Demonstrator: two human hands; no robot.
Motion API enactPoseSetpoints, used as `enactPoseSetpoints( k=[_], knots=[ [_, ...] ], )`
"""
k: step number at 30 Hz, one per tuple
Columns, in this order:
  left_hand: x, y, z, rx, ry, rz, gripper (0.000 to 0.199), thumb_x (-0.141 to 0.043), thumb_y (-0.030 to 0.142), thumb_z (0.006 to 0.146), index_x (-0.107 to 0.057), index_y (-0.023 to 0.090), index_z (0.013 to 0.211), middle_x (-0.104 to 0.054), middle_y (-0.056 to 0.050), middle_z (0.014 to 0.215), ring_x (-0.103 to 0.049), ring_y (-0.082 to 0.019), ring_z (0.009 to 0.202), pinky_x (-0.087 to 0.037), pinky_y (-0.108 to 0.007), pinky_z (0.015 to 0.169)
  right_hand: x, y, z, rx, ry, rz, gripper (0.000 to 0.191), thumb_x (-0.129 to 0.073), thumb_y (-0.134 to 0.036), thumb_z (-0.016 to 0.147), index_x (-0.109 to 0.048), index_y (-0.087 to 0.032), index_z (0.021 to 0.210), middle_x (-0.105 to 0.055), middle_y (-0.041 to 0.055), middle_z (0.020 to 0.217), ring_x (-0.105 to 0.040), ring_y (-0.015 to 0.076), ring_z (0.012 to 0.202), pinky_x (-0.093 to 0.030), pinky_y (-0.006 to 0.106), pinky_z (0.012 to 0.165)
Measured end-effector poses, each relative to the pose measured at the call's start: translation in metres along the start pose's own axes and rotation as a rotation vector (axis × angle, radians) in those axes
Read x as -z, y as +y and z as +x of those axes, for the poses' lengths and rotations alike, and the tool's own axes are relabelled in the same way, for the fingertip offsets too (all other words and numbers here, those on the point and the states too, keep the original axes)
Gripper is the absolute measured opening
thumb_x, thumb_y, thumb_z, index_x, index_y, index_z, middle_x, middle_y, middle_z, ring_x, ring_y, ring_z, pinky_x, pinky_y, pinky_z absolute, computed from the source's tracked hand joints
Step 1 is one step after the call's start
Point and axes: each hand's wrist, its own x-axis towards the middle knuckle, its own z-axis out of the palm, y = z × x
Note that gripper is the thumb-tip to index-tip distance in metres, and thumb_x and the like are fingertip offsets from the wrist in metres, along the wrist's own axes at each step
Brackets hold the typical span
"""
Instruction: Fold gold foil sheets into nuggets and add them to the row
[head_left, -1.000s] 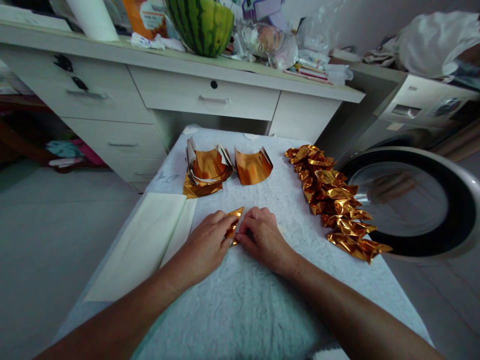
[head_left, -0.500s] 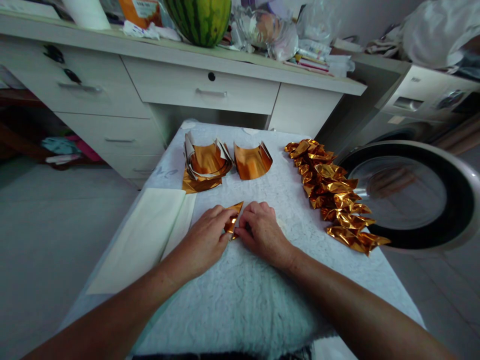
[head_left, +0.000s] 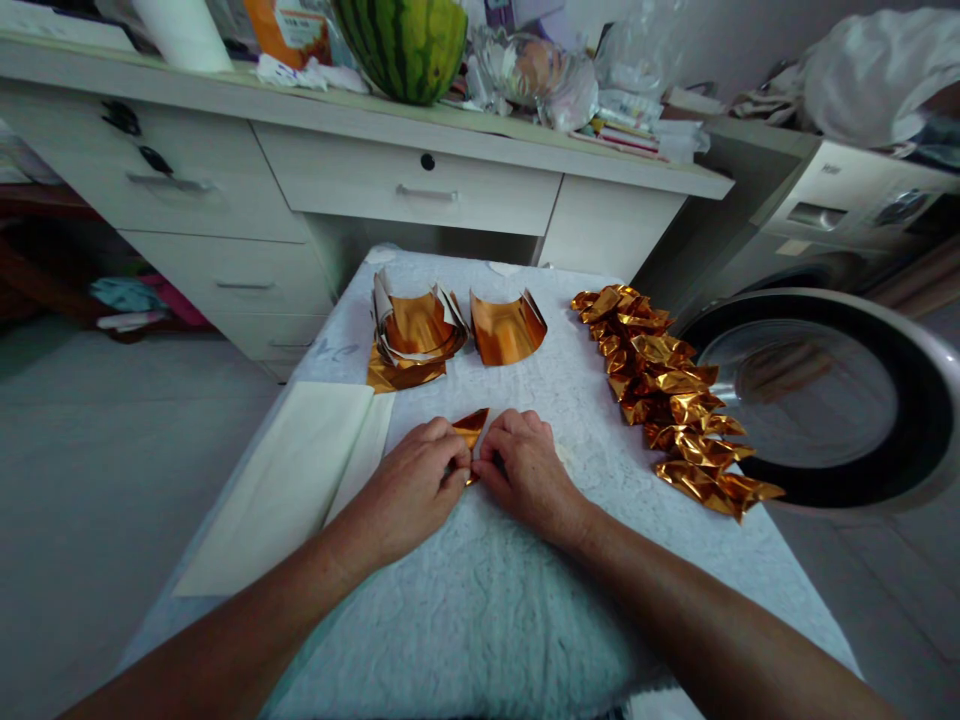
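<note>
Between my two hands is a small folded piece of gold foil paper (head_left: 471, 424), its pointed top showing above my fingers. My left hand (head_left: 422, 478) pinches it from the left, the fingers curled and closed. From the right, my right hand (head_left: 527, 468) closes on its other edge with thumb and fingers bent together. Most of the folded piece is hidden by my fingers. Beyond my hands stand a curved stack of gold foil sheets (head_left: 414, 325) and a single curled gold sheet (head_left: 508, 330). A row of folded gold foil pieces (head_left: 667, 390) runs along the table's right side.
Pale paper sheets (head_left: 277, 480) lie on the left of the cloth-covered table (head_left: 480, 620). Behind it is a white desk (head_left: 450, 205) with drawers, bearing a watermelon (head_left: 405, 45) and plastic bags. An open washing machine door (head_left: 817, 395) stands close on the right.
The fingers of my left hand have curled in closer to the foil, shifting their grip at the fold. The whole view has tipped slightly; the other things lie as before.
</note>
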Motion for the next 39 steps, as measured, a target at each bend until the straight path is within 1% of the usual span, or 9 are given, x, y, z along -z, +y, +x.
enactPoseSetpoints(
  k=[4, 10, 14, 16, 18, 22, 28, 34, 39],
  knots=[
    [-0.001, 0.000, 0.000, 0.006, 0.007, 0.010, 0.009, -0.058, 0.019, 0.083, -0.054, 0.020, 0.075, -0.053, -0.002, 0.089, -0.054, -0.021, 0.092, -0.043, -0.036, 0.083, -0.001, 0.000, 0.000, -0.004, 0.010, 0.018, 0.009, -0.065, -0.019, 0.083, -0.062, -0.018, 0.075, -0.056, 0.0035, 0.090, -0.044, 0.0197, 0.090, -0.032, 0.035, 0.079],
    [-0.004, -0.001, 0.002, -0.002, 0.015, 0.022, 0.008, -0.056, 0.019, 0.083, -0.054, 0.020, 0.076, -0.053, -0.003, 0.090, -0.054, -0.021, 0.092, -0.043, -0.037, 0.083, 0.004, 0.003, 0.001, -0.018, -0.003, 0.038, 0.008, -0.066, -0.020, 0.082, -0.064, -0.018, 0.075, -0.055, 0.0042, 0.092, -0.044, 0.0199, 0.090, -0.032, 0.035, 0.080],
    [-0.004, -0.002, 0.002, -0.012, 0.014, 0.038, 0.006, -0.056, 0.017, 0.082, -0.054, 0.021, 0.077, -0.054, -0.002, 0.088, -0.054, -0.021, 0.091, -0.044, -0.036, 0.082, 0.012, 0.009, -0.001, 0.066, -0.073, 0.087, 0.005, -0.061, -0.015, 0.083, -0.064, -0.019, 0.082, -0.055, 0.0040, 0.097, -0.044, 0.0197, 0.093, -0.033, 0.035, 0.082],
    [-0.004, -0.002, 0.001, -0.014, 0.016, 0.039, 0.007, -0.055, 0.016, 0.081, -0.054, 0.021, 0.077, -0.054, -0.002, 0.088, -0.054, -0.021, 0.091, -0.044, -0.036, 0.082, 0.014, 0.011, -0.001, 0.084, -0.083, 0.083, 0.006, -0.060, -0.015, 0.083, -0.064, -0.019, 0.084, -0.055, 0.0041, 0.098, -0.044, 0.0199, 0.094, -0.033, 0.036, 0.084],
    [-0.003, -0.002, 0.001, -0.017, 0.016, 0.032, 0.006, -0.055, 0.016, 0.081, -0.054, 0.021, 0.078, -0.054, -0.002, 0.089, -0.054, -0.021, 0.092, -0.044, -0.036, 0.083, 0.014, 0.011, 0.000, 0.067, -0.079, 0.065, 0.005, -0.060, -0.016, 0.083, -0.063, -0.019, 0.081, -0.055, 0.0045, 0.097, -0.044, 0.0200, 0.094, -0.034, 0.036, 0.084],
    [-0.002, -0.003, 0.000, -0.027, 0.007, 0.021, 0.005, -0.055, 0.016, 0.081, -0.055, 0.021, 0.079, -0.054, -0.003, 0.091, -0.054, -0.021, 0.093, -0.044, -0.037, 0.084, 0.012, 0.007, 0.001, 0.033, -0.078, 0.045, 0.008, -0.060, -0.016, 0.083, -0.061, -0.018, 0.075, -0.054, 0.0044, 0.095, -0.044, 0.0196, 0.092, -0.034, 0.036, 0.083],
    [0.002, -0.005, 0.000, -0.039, -0.031, -0.018, 0.008, -0.053, 0.015, 0.082, -0.057, 0.021, 0.082, -0.055, -0.002, 0.094, -0.054, -0.021, 0.096, -0.044, -0.037, 0.087, 0.010, 0.004, 0.000, 0.008, -0.054, 0.042, 0.008, -0.061, -0.017, 0.083, -0.061, -0.017, 0.074, -0.055, 0.0045, 0.095, -0.043, 0.0200, 0.092, -0.034, 0.036, 0.083],
    [0.006, -0.001, 0.002, -0.014, -0.049, -0.038, 0.015, -0.046, 0.014, 0.085, -0.060, 0.021, 0.082, -0.056, -0.003, 0.092, -0.055, -0.021, 0.095, -0.044, -0.037, 0.087, 0.009, 0.004, 0.000, 0.009, -0.045, 0.038, 0.008, -0.059, -0.017, 0.083, -0.062, -0.017, 0.076, -0.054, 0.0047, 0.094, -0.043, 0.0197, 0.091, -0.034, 0.035, 0.082],
    [0.002, -0.003, 0.001, -0.017, -0.023, -0.021, 0.009, -0.052, 0.017, 0.085, -0.060, 0.020, 0.082, -0.056, -0.002, 0.091, -0.055, -0.020, 0.094, -0.044, -0.036, 0.085, 0.010, 0.003, 0.000, 0.004, -0.045, 0.028, 0.009, -0.059, -0.016, 0.083, -0.061, -0.017, 0.074, -0.054, 0.0048, 0.094, -0.043, 0.0197, 0.091, -0.034, 0.035, 0.082]
  ],
)
